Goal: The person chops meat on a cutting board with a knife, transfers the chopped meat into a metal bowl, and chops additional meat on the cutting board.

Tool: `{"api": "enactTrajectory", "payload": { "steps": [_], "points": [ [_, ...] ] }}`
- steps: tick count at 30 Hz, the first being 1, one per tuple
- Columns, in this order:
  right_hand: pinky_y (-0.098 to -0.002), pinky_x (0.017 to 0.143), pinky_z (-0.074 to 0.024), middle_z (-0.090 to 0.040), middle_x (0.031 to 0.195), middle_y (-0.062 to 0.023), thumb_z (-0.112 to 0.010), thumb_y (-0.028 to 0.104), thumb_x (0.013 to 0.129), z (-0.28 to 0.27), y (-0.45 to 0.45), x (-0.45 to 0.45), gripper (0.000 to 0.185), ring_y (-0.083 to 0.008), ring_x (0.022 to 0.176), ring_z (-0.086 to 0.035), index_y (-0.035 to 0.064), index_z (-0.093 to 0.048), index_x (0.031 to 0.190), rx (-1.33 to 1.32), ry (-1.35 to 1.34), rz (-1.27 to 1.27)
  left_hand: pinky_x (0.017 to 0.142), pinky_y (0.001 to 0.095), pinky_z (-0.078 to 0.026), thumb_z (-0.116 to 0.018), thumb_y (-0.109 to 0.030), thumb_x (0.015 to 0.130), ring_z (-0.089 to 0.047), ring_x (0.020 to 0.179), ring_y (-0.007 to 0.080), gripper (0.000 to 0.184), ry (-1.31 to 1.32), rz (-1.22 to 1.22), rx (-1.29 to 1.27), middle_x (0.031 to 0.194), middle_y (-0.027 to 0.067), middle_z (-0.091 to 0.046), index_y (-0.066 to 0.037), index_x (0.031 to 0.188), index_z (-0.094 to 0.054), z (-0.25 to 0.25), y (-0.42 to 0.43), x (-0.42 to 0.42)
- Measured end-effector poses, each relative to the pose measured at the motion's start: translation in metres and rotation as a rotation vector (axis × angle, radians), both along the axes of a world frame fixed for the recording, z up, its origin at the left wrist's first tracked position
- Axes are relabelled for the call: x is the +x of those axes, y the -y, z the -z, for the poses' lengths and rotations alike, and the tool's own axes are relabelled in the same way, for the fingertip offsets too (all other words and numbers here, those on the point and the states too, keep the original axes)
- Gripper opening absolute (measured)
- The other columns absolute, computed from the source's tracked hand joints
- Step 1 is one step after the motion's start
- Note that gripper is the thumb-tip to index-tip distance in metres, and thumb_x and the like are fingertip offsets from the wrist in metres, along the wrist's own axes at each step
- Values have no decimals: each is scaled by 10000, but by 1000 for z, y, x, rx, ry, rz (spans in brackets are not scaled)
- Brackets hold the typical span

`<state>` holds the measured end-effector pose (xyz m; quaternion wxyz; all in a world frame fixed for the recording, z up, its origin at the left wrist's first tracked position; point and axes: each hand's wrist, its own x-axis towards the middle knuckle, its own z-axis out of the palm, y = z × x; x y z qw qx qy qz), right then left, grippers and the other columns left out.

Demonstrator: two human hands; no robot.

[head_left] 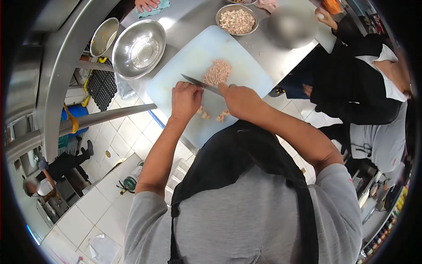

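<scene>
My right hand (243, 101) grips a kitchen knife (205, 85) whose blade points left across the pale cutting board (169, 66). My left hand (186, 99) is closed, its curled fingertips touching or close to the blade. Whatever those fingers hold is hidden. Beyond the blade lies a pile of finely chopped pinkish food (219, 71), possibly meat or shrimp. Larger pieces (223, 116) of similar food sit near my right hand, with several more pieces (202, 113) beside my left hand.
Past the board stands a metal bowl of chopped pieces (238, 22). A perforated metal colander (140, 49) is at the left, by another pot (104, 38). One person (373, 97) stands at the right; another's hand (146, 4) rests on a green cloth (154, 10).
</scene>
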<state>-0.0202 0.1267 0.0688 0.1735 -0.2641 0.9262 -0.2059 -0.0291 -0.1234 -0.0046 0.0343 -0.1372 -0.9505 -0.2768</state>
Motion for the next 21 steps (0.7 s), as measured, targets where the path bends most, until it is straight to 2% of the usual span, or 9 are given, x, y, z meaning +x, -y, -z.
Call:
{"api": "enactTrajectory", "payload": {
  "steps": [2, 7, 10, 13, 14, 17, 20, 21],
  "points": [
    [-533, 723, -592, -700, 921, -238, -640, 9, 899, -27, 3, -5, 302, -446, 865, -745, -6, -512, 1172, 61, 90, 1, 869, 487, -488, -795, -146, 872, -662, 1021, 312, 74, 21, -6, -13, 936, 60, -757, -117, 927, -835, -4, 3, 2],
    [-562, 789, -584, -709, 946, -249, -621, 12, 924, -4, -3, -2, 304, -469, 920, -735, 8, -498, 1202, 32, 134, 25, 880, 483, -479, -793, -149, 875, -652, 1047, 308, 57, 32, -18, -45, 899, 55, -743, -120, 899, -836, -8, -1, 7],
    [-588, 821, -572, -725, 980, -274, -620, 24, 951, -15, -12, -5, 292, -491, 943, -731, 5, -485, 1209, 25, 175, 103, 875, 503, -500, -865, -154, 824, -658, 1011, 335, 142, 27, 59, -23, 937, 78, -746, -93, 939, -808, -10, -1, -5],
    [-598, 851, -572, -737, 1006, -286, -643, 80, 982, -35, -32, -6, 289, -503, 964, -733, -7, -494, 1214, 44, 180, 265, 894, 499, -487, -916, -206, 784, -634, 1052, 329, 353, 37, 203, -39, 1073, 76, -733, -99, 1086, -768, -25, 0, -28],
    [-598, 860, -575, -741, 1013, -287, -654, 105, 993, -38, -40, -4, 295, -505, 971, -735, -12, -501, 1216, 52, 171, 335, 1016, 509, -468, -977, -304, 715, -590, 1241, 347, 681, 143, 258, -109, 1342, 106, -653, -119, 1306, -693, -31, 1, -37],
    [-598, 864, -571, -734, 991, -296, -660, 103, 1002, -40, -61, -6, 287, -516, 976, -729, -23, -493, 1198, 45, 114, 449, 1153, 536, -400, -986, -446, 687, -481, 1437, 377, 899, -47, 435, -125, 1541, 136, -523, -162, 1463, -633, -36, -4, -60],
    [-618, 864, -556, -729, 965, -341, -683, 110, 995, -38, -75, 0, 313, -537, 957, -724, -38, -484, 1186, 25, 140, 548, 1222, 568, -334, -950, -572, 692, -388, 1529, 404, 1006, -94, 605, -150, 1628, 150, -430, -203, 1552, -581, -18, -8, -81],
    [-622, 863, -554, -728, 961, -350, -685, 111, 994, -38, -78, 3, 316, -541, 952, -724, -39, -483, 1185, 21, 155, 577, 1221, 567, -333, -933, -591, 709, -392, 1525, 402, 991, -75, 646, -149, 1626, 150, -434, -210, 1554, -582, -20, -13, -89]
  ]
}}
